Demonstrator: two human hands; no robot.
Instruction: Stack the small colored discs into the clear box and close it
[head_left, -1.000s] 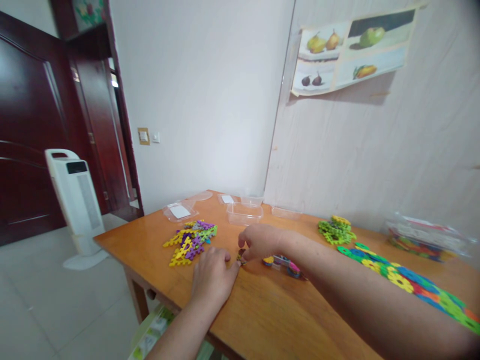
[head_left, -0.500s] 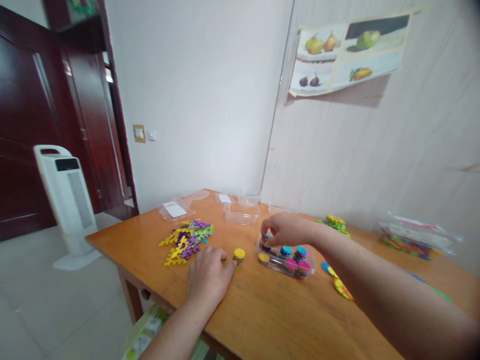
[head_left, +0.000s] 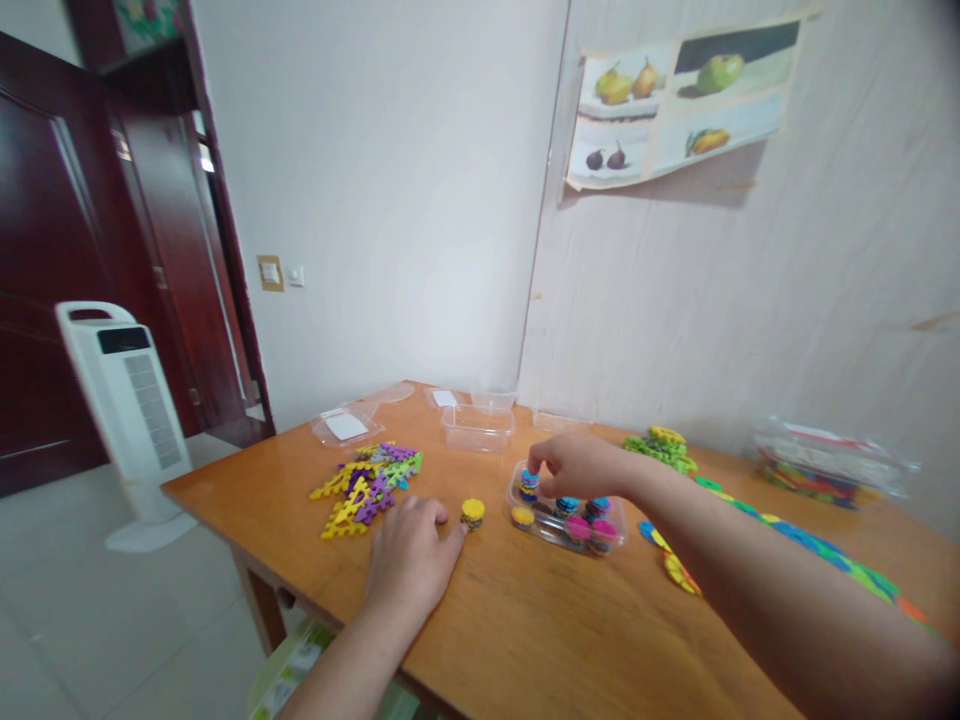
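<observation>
My right hand (head_left: 574,465) reaches over the left end of a clear plastic box (head_left: 555,543). Its thumb and index finger are closed at a small stack of notched discs (head_left: 529,487), blue on top with pink and yellow below. In the same box stand more short stacks, among them a yellow one (head_left: 523,518), a blue-topped one (head_left: 566,506) and a pink one (head_left: 577,529). My left hand (head_left: 414,545) rests open on the table, holding nothing, its thumb tip close beside a yellow-topped disc stack (head_left: 472,513).
Yellow, purple and green notched pieces (head_left: 367,490) lie heaped on the left of the wooden table (head_left: 540,640). Behind are an empty clear tub (head_left: 478,430) and clear lids (head_left: 346,427). Green pieces (head_left: 660,450), a row of coloured discs (head_left: 810,543) and a filled bag (head_left: 832,465) lie right.
The view has shifted slightly. My right hand has lifted a little, so more of the blue-topped stack shows. My left hand stays beside the yellow stack.
</observation>
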